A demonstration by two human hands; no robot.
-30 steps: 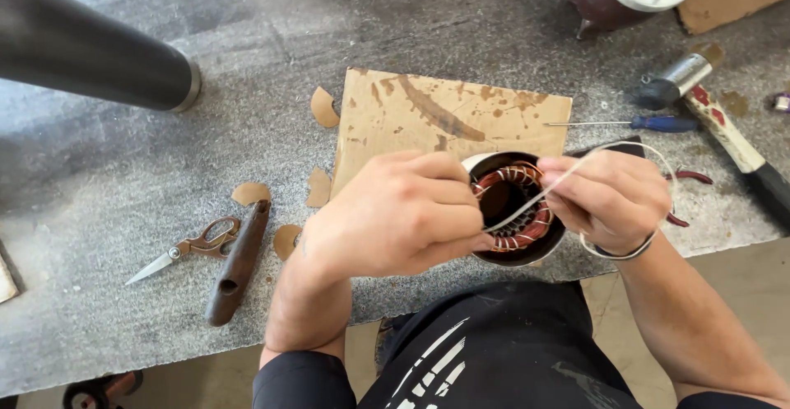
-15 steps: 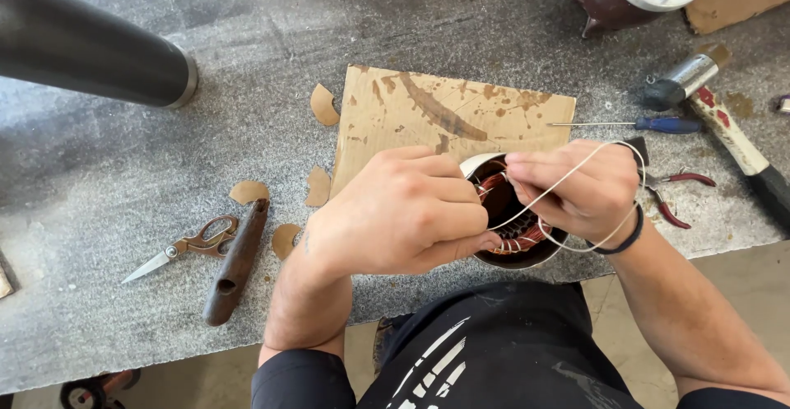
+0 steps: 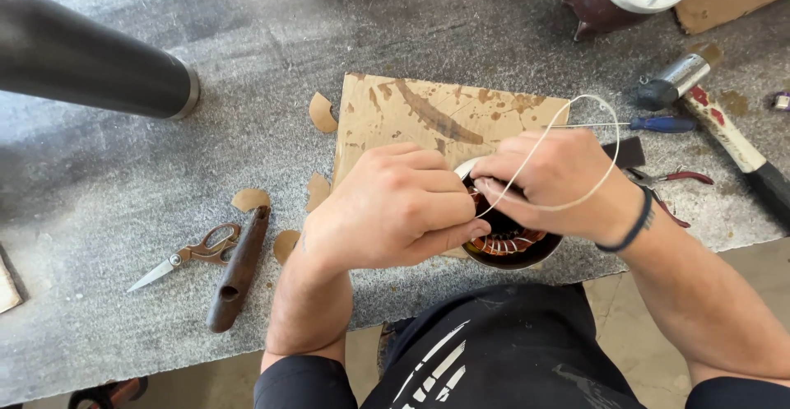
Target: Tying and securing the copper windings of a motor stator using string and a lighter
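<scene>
The left hand [image 3: 391, 207] is curled over the left side of a round motor coil [image 3: 506, 240], fingers closed on its rim, thumb pressed low against it; the coil sits at the near edge of the bench [image 3: 247, 63], half on a stained sheet of cardboard [image 3: 436, 117]; the right hand [image 3: 559, 183] is closed over the coil's top, pinching a thin white cord [image 3: 576, 129] that loops up over the knuckles and back down into the copper windings; scissors [image 3: 185, 257] and a dark wooden handle [image 3: 239, 269] lie left of the hands near the front edge; a blue screwdriver [image 3: 650, 123], red pliers [image 3: 671, 180] and a hammer [image 3: 708, 96] lie toward the right edge; a dark tube [image 3: 90, 63] crosses the far left corner.
</scene>
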